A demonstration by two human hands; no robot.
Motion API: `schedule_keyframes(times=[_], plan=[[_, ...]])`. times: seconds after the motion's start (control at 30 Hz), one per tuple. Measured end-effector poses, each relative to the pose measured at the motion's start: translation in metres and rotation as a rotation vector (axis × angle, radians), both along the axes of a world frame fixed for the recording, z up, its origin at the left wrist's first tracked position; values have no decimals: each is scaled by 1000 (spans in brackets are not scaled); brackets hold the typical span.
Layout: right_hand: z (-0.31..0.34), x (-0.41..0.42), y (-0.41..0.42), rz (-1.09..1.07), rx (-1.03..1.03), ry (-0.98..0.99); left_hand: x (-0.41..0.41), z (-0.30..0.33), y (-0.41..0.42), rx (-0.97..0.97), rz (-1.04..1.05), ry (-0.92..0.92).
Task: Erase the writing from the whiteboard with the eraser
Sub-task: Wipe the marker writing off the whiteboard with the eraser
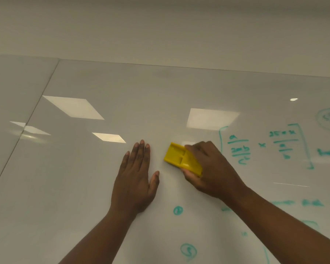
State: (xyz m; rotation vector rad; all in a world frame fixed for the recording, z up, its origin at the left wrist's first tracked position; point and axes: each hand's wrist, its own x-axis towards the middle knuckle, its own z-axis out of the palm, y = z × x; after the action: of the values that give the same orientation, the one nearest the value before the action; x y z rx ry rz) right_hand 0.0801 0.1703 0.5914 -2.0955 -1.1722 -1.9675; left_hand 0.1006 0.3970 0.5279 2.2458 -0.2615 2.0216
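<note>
A glossy whiteboard [103, 178] fills most of the view. My right hand [211, 170] grips a yellow plastic eraser [179, 156] and presses it flat on the board. Teal writing [265, 147], fractions inside a bracket, lies just right of that hand. More teal marks run lower right, and two circled numbers [178, 210] sit below the hands. My left hand [135, 178] rests flat on the board with its fingers spread, a little left of the eraser and holding nothing.
A vertical seam [32, 113] splits the board into panels at the left. Ceiling lights reflect as bright patches [211, 119] on the surface. Above the board's top edge [179, 66] is a plain wall.
</note>
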Motion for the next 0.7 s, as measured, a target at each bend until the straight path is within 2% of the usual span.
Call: schedule_keyframes(times=[0.13,0.27,0.47,0.7], plan=[[-3,0,-50,-48,18,6,-4,0,-4,-8,-9,-9],[5,5,-107,-56,225,-20,-10,11,-24,-119,-95,-36],[21,13,-156,-153,495,19,-8,51,-74,130,-56,-27],[50,11,-145,-189,607,28,7,70,-106,97,-22,31]])
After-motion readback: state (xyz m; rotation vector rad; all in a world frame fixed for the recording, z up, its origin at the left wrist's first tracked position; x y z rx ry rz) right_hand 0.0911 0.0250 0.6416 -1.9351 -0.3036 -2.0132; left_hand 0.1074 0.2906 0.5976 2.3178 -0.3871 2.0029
